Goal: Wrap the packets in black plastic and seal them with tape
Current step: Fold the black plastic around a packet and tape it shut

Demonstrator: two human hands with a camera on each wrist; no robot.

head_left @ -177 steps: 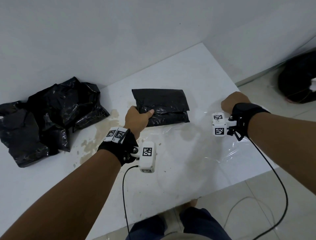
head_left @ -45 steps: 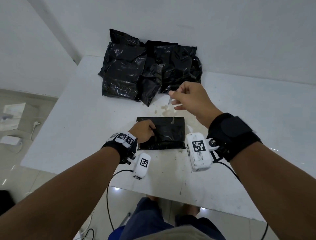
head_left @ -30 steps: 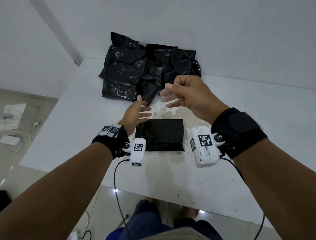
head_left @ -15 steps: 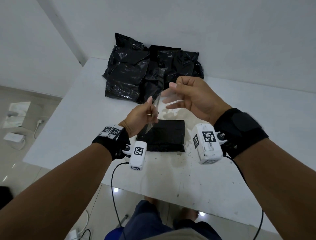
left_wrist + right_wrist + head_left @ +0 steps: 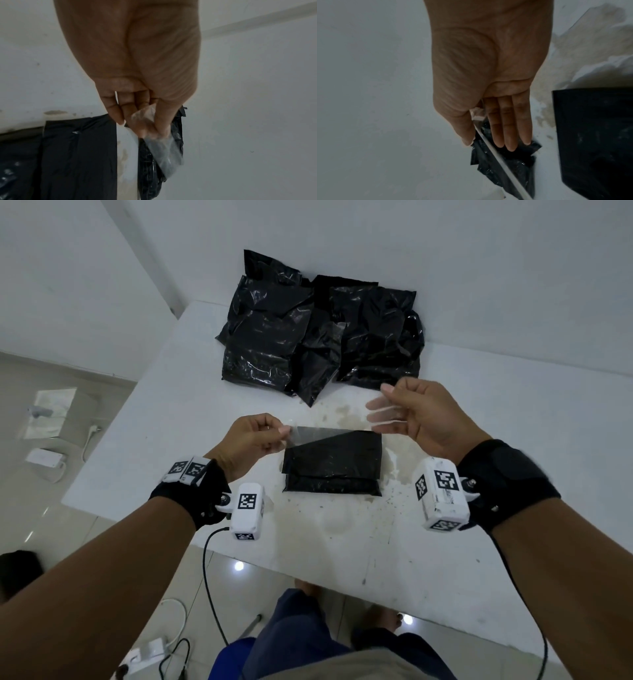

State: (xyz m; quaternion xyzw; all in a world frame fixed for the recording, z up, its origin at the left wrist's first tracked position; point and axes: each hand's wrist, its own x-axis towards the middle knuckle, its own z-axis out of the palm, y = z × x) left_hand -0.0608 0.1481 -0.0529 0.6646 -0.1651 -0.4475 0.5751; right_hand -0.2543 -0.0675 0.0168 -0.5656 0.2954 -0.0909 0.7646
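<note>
The wrapped packet (image 5: 331, 463) lies flat on the desk (image 5: 376, 542), its long axis running left to right, directly below a strip of clear tape (image 5: 329, 432) stretched along the same line. The left hand (image 5: 248, 441) pinches one end between thumb and fingers, just off the packet's left edge; the right hand (image 5: 423, 417) pinches the other end, higher and past its right edge. Beyond, a pile of black-wrapped packets (image 5: 318, 337) sits against the wall.

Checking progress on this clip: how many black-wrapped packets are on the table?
At least 4: one packet lies near the table front, under the tape strip; about three overlap in the pile by the wall, and more may be hidden.
</note>
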